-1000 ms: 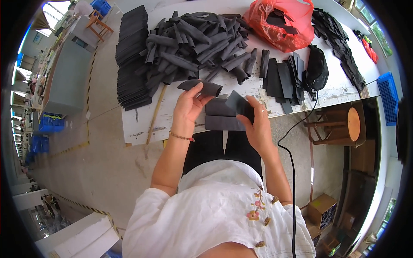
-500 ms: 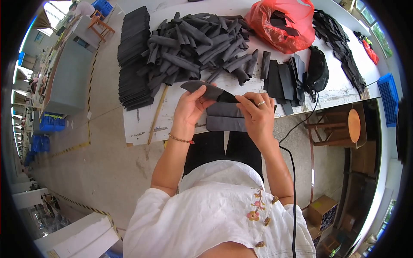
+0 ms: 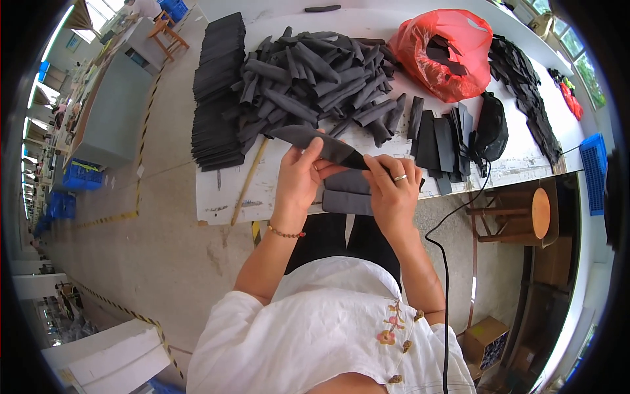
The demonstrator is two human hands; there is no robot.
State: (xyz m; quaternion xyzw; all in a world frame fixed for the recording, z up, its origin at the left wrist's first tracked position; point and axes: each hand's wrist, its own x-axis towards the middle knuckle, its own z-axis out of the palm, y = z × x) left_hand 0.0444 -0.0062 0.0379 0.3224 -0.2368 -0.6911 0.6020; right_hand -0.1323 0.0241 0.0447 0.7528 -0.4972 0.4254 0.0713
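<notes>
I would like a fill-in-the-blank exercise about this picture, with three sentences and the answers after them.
1. Both hands, the left hand and the right hand, hold one dark ____ piece.
2. The plastic bag on the table is ____ in colour.
3. A ring sits on the ____ hand.

Missing words: fabric; red; right

We see a grey concrete floor (image 3: 164, 217) marked with yellow-black tape (image 3: 139, 190), a round wooden stool (image 3: 518, 213), blue crates (image 3: 79, 176) and daylit windows (image 3: 105, 10).
</notes>
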